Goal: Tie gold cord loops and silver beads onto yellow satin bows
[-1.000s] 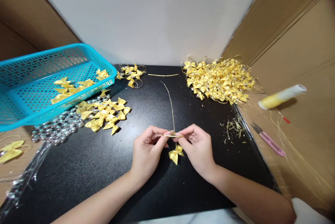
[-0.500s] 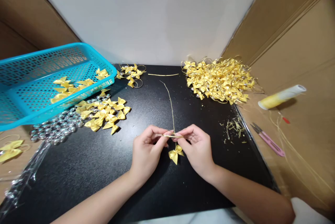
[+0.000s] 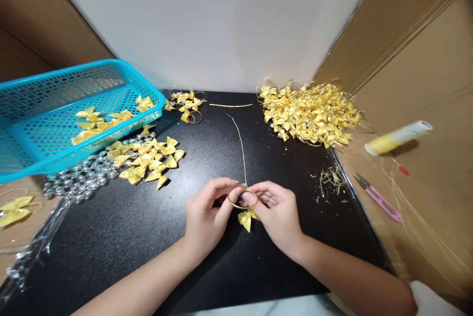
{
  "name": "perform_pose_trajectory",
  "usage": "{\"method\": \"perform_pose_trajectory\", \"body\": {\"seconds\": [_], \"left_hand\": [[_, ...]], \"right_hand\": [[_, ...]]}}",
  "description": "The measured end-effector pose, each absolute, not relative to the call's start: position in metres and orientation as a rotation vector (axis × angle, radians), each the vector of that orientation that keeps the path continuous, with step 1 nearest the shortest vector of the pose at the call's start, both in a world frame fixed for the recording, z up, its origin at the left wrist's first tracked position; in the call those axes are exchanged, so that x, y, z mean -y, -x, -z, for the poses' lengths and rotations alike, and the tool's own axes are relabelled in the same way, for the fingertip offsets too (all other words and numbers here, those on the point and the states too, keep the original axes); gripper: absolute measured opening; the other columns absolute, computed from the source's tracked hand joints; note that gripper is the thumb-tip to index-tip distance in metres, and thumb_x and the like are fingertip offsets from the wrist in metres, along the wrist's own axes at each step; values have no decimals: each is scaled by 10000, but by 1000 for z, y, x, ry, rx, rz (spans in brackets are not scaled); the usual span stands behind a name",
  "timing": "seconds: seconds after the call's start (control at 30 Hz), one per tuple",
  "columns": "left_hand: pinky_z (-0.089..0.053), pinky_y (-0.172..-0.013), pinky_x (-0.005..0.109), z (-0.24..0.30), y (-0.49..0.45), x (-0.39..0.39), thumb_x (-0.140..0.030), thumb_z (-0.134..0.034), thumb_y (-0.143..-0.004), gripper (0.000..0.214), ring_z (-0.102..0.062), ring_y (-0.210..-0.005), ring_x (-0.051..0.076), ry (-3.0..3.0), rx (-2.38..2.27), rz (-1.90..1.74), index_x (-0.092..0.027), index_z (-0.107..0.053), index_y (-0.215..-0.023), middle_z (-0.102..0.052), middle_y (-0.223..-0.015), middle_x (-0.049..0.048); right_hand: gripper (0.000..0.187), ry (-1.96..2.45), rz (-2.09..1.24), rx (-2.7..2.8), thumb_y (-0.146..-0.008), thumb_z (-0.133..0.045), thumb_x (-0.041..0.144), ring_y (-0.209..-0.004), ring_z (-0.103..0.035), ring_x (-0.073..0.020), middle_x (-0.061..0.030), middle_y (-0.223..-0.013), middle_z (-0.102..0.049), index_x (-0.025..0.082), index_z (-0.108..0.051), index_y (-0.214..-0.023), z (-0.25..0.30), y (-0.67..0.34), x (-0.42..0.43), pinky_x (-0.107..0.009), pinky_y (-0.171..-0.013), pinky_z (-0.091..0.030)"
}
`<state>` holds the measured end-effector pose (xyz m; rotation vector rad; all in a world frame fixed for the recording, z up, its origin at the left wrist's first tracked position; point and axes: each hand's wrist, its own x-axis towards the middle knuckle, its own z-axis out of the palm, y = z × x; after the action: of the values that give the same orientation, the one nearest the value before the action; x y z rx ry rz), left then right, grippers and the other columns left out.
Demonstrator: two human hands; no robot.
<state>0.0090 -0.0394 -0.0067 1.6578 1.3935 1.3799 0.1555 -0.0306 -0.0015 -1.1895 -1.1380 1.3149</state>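
Observation:
Between my two hands is a thin gold ring (image 3: 242, 207), its round opening turned toward me. My left hand (image 3: 210, 218) pinches the ring's left side between thumb and fingers. On the other side my right hand (image 3: 278, 215) has thumb and fingers closed on it. Just below the ring lies a yellow ribbon bow (image 3: 244, 221), partly covered by the right fingertips. A thin gold cord (image 3: 241, 146) runs from the fingertips away across the black table (image 3: 129, 252). What the fingertips hold behind the ring is hard to make out.
At left, a blue basket (image 3: 33, 170) holds yellow bows, with silver beads (image 3: 81, 180) and loose bows (image 3: 148, 160) beside it. A pile of finished-looking bows (image 3: 310, 114) sits back right. Pink-handled snips (image 3: 382, 202), cord scraps (image 3: 332, 178) and a thread spool (image 3: 397, 137) lie right.
The gold ring has tipped from edge-on to nearly face-on, showing its round opening. Both hands shifted only slightly; the bow and cord stayed nearly in place.

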Motion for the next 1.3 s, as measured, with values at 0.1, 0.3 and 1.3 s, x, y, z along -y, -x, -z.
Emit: {"method": "perform_pose_trajectory", "body": {"seconds": [0.1,0.3,1.3], "left_hand": [[-576,-664,207,6,-5,40,-128,-650,-860,130,-739,-722,134,-1886,-1370,-1365,-198,-662,-970,-777,-866,25],[-551,-662,222,8,0,37,-122,-648,-861,172,-703,-688,124,-2081,-1332,-1323,-210,-688,-1003,-772,-853,25],[-470,-577,249,-4,1,32,-169,-650,-834,105,-603,-604,137,-1750,-1288,-1254,-199,-735,-781,-721,-673,18]], "right_hand": [[136,1168,-1387,1109,-745,-747,309,-631,-739,-181,-47,-691,-760,182,-701,-751,1,-156,31,-261,-624,-613],[250,1098,-1498,1080,-764,-740,418,-564,-717,-156,-25,-618,-729,177,-686,-726,-2,-158,29,-242,-587,-611],[101,1138,-1209,1295,-805,-720,240,-623,-724,-171,-27,-710,-766,245,-801,-865,8,-166,29,-273,-607,-595]]}}
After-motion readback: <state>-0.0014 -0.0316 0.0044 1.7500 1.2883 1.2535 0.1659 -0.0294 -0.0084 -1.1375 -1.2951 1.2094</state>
